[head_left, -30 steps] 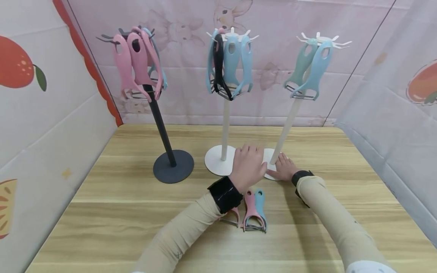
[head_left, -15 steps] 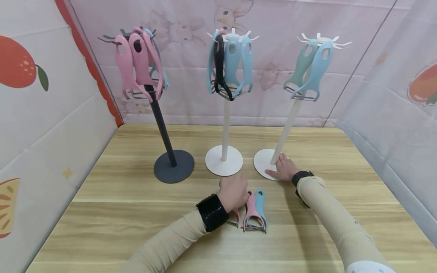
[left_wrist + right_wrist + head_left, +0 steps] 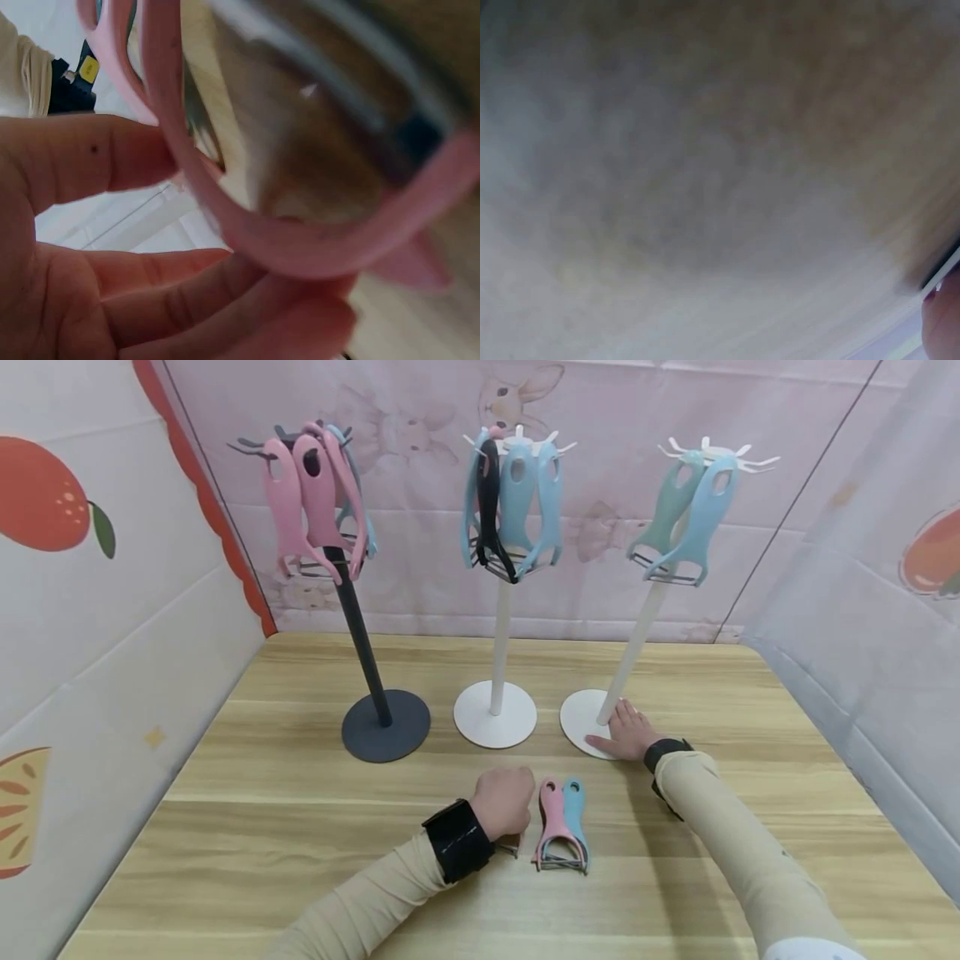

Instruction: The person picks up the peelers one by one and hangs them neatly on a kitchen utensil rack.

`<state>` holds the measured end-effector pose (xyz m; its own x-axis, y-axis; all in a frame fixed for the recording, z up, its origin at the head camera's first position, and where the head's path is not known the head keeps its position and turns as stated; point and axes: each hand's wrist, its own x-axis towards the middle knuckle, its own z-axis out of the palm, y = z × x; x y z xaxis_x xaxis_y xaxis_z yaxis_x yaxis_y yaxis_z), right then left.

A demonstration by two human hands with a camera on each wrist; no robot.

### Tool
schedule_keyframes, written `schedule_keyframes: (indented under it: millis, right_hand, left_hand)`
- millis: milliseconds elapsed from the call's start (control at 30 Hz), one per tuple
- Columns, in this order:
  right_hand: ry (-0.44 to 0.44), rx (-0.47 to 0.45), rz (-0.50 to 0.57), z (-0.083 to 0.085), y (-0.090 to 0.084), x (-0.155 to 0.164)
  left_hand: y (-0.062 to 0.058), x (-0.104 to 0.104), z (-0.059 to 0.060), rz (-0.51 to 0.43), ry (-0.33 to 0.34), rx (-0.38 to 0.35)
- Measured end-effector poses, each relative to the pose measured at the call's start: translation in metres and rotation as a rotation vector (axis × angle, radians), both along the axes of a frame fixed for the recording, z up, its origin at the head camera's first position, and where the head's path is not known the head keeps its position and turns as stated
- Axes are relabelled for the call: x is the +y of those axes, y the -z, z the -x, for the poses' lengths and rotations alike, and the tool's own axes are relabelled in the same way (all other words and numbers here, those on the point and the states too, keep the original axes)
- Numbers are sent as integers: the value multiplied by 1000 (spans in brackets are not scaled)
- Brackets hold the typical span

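Observation:
My left hand (image 3: 504,802) is low over the table and hides most of a pink peeler. In the left wrist view, thumb and fingers hold this pink peeler (image 3: 292,247) by its curved frame. Just right of that hand lie another pink peeler (image 3: 552,810) and a blue peeler (image 3: 573,806), side by side, blades toward me. My right hand (image 3: 628,732) rests with its fingers extended on the round base of the right white stand (image 3: 581,718), beside the pole. On that stand hang a green peeler (image 3: 671,506) and a light blue peeler (image 3: 708,514).
A dark grey stand (image 3: 386,727) at left carries several peelers, mostly pink. The middle white stand (image 3: 495,718) bears several more, including a black peeler (image 3: 489,502). All stand on the wooden table (image 3: 262,827), with a printed cloth wall (image 3: 420,585) behind.
My left hand has come down and left from near the stands' bases to the pink peeler on the table and taken hold of it. The right hand has stayed on the base.

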<state>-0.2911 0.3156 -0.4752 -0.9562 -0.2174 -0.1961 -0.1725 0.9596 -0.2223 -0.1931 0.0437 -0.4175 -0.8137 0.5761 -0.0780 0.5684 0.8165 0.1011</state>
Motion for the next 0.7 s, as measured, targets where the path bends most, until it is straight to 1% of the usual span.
schedule_keyframes:
  millis: [67, 200, 300, 433, 500, 533, 667, 700]
  right_hand:
    - [-1, 5, -7, 1, 1, 0]
    - [4, -3, -2, 0, 0, 0]
    - [1, -12, -1, -2, -4, -2]
    - [2, -21, -7, -3, -6, -4]
    - [10, -27, -5, -3, -6, -4]
    - [11, -26, -1, -3, -7, -4]
    - [10, -24, -2, -3, -6, -3]
    - [6, -20, 0, -3, -5, -3]
  left_hand:
    - [2, 0, 1, -18, 2, -20]
    - [4, -1, 4, -24, 16, -29]
    - [3, -3, 5, -23, 30, -4]
    - [-3, -4, 9, -36, 65, 52]
    - [-7, -5, 11, -72, 82, 74]
    - [-9, -5, 13, -104, 81, 71]
    - [-19, -6, 21, -257, 83, 56]
    - [-23, -6, 23, -306, 76, 39]
